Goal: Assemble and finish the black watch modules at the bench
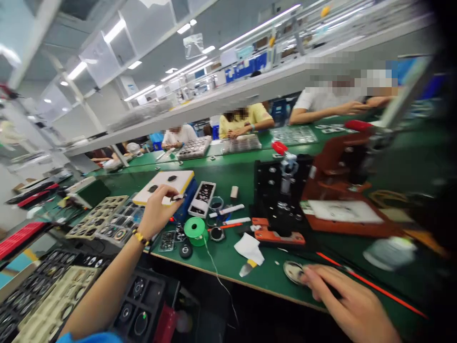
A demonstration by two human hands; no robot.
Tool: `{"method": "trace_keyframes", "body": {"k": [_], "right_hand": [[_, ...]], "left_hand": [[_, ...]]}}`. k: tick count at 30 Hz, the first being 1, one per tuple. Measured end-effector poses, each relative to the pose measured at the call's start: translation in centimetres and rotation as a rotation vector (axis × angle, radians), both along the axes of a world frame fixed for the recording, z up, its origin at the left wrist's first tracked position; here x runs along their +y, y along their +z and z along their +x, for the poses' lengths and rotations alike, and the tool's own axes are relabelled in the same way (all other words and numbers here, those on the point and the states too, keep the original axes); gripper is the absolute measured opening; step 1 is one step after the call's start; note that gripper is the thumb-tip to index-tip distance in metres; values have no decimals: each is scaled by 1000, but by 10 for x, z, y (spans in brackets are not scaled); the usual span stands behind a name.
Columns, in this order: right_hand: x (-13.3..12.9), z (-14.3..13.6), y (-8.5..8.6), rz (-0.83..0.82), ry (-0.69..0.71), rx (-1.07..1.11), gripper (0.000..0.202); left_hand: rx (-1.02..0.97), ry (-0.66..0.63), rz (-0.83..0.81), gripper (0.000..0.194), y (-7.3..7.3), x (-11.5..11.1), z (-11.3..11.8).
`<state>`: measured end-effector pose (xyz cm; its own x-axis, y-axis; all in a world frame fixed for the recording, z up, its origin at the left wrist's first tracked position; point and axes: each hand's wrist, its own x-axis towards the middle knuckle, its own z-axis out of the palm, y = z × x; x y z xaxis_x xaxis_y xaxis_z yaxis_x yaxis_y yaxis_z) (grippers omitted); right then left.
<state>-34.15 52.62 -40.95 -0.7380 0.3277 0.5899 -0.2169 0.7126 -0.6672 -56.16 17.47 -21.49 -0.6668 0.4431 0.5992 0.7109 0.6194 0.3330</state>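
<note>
Left hand point(160, 209) pinches small part point(177, 197) | right hand point(352, 296) grips disc point(293, 272) | near bench edge point(264, 287)

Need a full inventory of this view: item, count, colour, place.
Bench: one, green, centre
Shelf: one, white, overhead
Parts trays: several, beige, black or clear, left
Box: one, white top, blue side, behind left hand
Small tray: one, white, dark parts inside, right of box
Spool: one, green, near front edge
White sticks: two, right of small tray
Paper: one, white, near front edge
Clamp fixtures: two, black and brown, red handles, right
Orange tool: one, before black fixture
Round part: one, silvery, right fingers
Small part: one, too blurred to name, left fingers
People: at least three, far side
Left hand: one, yellow bracelet, over box
Right hand: one, bare, front right
</note>
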Motion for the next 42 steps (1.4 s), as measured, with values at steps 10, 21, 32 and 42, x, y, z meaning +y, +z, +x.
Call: {"method": "trace_keyframes", "body": {"k": [10, 21, 32, 42], "right_hand": [[24, 49, 20, -35, -450, 52, 22], [85, 16, 21, 50, -602, -262, 44], [43, 41, 41, 54, -432, -92, 45], [-31, 39, 43, 98, -59, -178, 25]], "left_hand": [[-548, -450, -106, 3, -124, 107, 115], [-531, -350, -69, 17, -137, 117, 114], [-499, -284, 51, 7, -144, 116, 88], [-472, -261, 126, 7, -153, 114, 97]]}}
